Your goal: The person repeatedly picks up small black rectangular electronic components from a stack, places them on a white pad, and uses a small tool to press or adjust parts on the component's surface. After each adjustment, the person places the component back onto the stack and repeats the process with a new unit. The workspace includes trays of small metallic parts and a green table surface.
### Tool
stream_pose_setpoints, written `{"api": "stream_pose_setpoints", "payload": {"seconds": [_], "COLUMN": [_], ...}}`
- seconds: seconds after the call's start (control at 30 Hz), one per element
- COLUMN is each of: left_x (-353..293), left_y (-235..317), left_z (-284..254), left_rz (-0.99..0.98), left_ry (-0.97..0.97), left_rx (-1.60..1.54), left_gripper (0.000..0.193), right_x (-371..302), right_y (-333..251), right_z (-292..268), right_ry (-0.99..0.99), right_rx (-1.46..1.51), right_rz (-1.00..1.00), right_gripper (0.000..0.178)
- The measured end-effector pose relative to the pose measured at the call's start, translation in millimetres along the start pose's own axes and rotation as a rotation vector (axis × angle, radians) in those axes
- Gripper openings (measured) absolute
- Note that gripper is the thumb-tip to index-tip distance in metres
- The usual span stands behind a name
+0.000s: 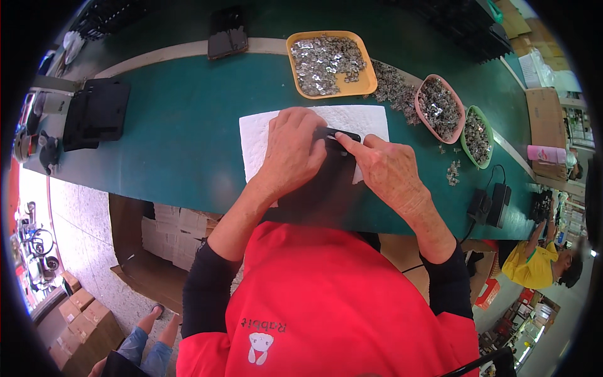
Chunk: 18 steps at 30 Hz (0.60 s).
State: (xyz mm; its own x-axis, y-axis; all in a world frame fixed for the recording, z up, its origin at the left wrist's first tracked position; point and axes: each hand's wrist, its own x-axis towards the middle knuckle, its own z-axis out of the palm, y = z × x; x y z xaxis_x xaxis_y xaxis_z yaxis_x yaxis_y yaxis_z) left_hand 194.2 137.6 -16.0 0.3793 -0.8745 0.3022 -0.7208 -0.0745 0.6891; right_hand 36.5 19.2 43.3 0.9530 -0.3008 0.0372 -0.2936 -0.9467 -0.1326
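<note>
- A green table (176, 144) carries a white sheet (367, 117), a yellow tray (347, 86) and 2 smaller bowls of metal pieces (326, 60).
- Cardboard boxes (94, 320) stand on the floor, lower left; a person in yellow (531, 265) is at right.
- The black piece (348, 135) is between both hands, above the sheet; the left hand (292, 147) has its fingers clamped on it.
- The right hand (392, 169) touches it with 1 finger; whether it grips cannot be told.
- The left hand hides the piece's other end.
</note>
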Motion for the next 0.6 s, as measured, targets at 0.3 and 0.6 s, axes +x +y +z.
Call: {"api": "stream_pose_setpoints", "payload": {"seconds": [0.3, 0.6], "left_x": [0.5, -1.7], "left_y": [-0.4, -2.9], "left_z": [1.4, 6.1], "left_rz": [-0.007, 0.007], "left_ry": [0.008, 0.016], "left_rx": [0.014, 0.01], "left_gripper": [0.029, 0.031], "right_x": [3.4, 16.3], "right_y": [-0.3, -14.7], "right_z": [-0.4, -16.5], "right_ry": [-0.017, -0.197], "right_rx": [-0.061, -0.203], "right_rz": [-0.058, -0.124], "right_gripper": [0.042, 0.045]}}
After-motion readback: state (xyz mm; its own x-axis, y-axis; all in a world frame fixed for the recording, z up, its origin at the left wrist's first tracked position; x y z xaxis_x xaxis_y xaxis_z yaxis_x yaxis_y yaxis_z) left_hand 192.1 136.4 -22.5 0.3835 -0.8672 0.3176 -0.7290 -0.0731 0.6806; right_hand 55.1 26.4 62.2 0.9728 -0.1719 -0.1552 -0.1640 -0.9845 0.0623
